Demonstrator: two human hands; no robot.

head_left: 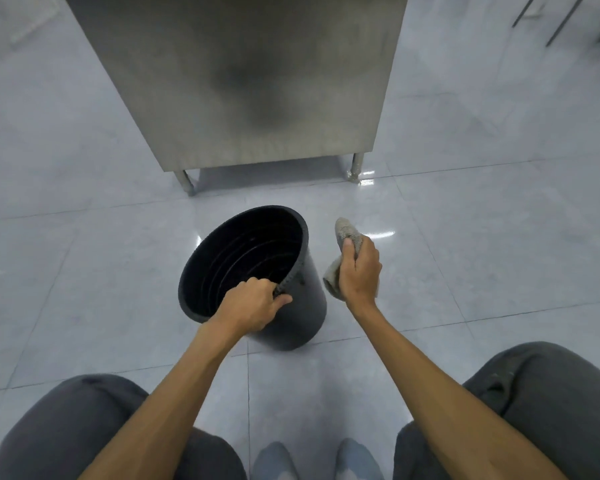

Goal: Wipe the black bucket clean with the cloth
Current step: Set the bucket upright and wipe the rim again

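The black bucket (305,299) stands on the tiled floor in front of me, tilted so its ribbed inside faces me and to the left. My left hand (253,304) grips its near rim, fingers inside and thumb outside. Just right of the bucket, not touching it, my right hand (359,270) holds a crumpled grey cloth (349,233). The cloth sticks out above and below the fist.
A stainless steel cabinet (250,81) on short legs stands right behind the bucket. My knees in dark trousers (541,403) frame the bottom of the view, with my light shoes (319,459) between them. Thin metal legs (561,19) show at the top right.
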